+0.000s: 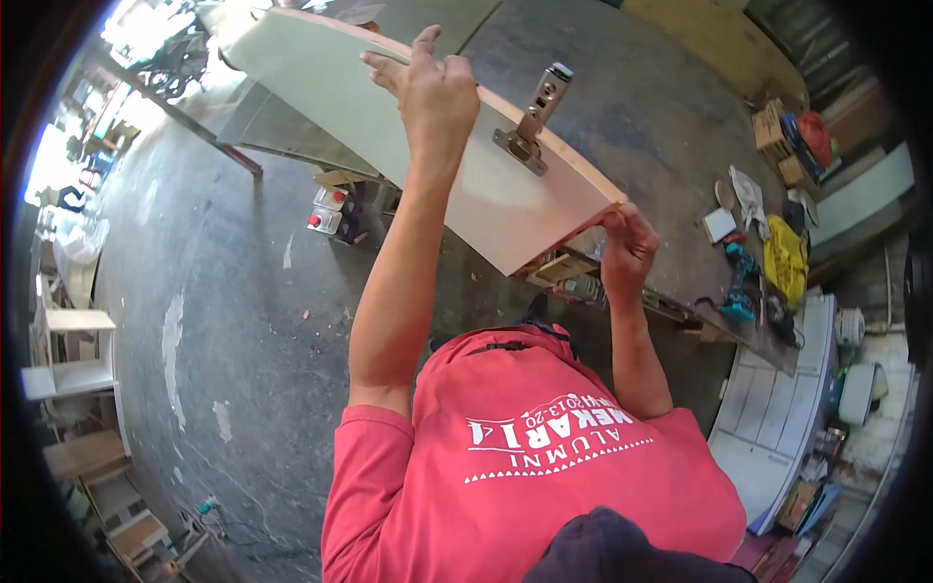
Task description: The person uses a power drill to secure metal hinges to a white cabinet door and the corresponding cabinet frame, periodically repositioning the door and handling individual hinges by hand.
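Observation:
A long pale cabinet door (360,107) with a raw wood edge is held up on edge, slanting from the far left to the near right. A metal concealed hinge (525,131) sits on its light face near the right end, its arm standing up past the top edge. My left hand (434,87) grips the top edge left of the hinge, fingers partly spread over it. At the right end, my right hand (630,248) is closed on the door's corner, with some fingers hidden behind it.
A dark worktable (641,126) lies beyond the door. On its right stand a teal cordless drill (739,291), a yellow bag (783,255) and a white cloth (748,199). Metal cans (326,209) with red caps are below the door. White shelving (83,345) stands at the left.

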Motion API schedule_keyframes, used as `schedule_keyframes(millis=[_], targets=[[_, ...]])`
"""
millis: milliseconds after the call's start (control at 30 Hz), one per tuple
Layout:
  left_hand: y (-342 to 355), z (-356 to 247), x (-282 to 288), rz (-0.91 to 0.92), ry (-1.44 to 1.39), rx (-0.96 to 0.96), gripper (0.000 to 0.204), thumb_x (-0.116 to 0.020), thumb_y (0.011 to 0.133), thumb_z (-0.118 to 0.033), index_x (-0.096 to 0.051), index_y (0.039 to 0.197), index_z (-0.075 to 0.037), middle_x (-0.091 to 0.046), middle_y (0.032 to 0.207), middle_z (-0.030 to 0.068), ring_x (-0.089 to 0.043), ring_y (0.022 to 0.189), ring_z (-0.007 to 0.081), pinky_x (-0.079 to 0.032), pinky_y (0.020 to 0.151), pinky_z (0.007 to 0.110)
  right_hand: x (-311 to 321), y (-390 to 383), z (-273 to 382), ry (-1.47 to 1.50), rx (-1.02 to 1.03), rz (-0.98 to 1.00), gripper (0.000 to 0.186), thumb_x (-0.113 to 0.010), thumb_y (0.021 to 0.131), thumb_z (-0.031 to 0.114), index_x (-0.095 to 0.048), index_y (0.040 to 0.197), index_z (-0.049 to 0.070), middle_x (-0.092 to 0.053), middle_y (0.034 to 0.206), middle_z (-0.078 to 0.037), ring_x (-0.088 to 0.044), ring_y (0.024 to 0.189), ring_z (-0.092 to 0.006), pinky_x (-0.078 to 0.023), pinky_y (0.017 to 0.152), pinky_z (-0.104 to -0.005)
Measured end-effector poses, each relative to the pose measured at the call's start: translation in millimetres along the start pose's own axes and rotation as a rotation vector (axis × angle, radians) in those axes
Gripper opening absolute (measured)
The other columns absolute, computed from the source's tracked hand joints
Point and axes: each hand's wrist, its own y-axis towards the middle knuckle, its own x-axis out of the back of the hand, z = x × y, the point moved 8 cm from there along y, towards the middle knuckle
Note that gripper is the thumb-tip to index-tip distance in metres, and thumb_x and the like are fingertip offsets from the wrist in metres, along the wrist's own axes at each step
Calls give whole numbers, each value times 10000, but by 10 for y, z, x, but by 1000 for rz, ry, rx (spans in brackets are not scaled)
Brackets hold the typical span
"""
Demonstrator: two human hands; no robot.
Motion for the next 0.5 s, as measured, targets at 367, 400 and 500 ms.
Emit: schedule_keyframes(millis=[367, 400, 500], targets=[[63, 71, 131, 51, 12, -47, 450, -499, 870, -172, -602, 1289, -46, -599, 1223, 281, -127, 1446, 507, -11, 1217, 513, -7, -821, -859, -259, -132, 96, 97, -690, 914, 99, -702, 942, 7, -685, 874, -93, -652, 787, -211, -502, 708, -323], [61, 71, 127, 76, 24, -58, 450, -499, 870, -172, -602, 1289, -46, -599, 1223, 281, -127, 1446, 507, -11, 1217, 513, -22, -895, -949, -268, -161, 123, 96, -697, 905, 99, -706, 949, 14, -688, 879, -99, -657, 788, -220, -504, 707, -331], [68, 127, 170, 58, -94, 25, 391, -538, 888, -121, -660, 1260, -115, -496, 1255, 238, -406, 1278, 304, -299, 1109, 370, 8, -1065, -1128, -387, -257, 167, 93, -711, 875, 85, -713, 948, 29, -695, 888, -101, -676, 814, -261, -519, 718, -346]])
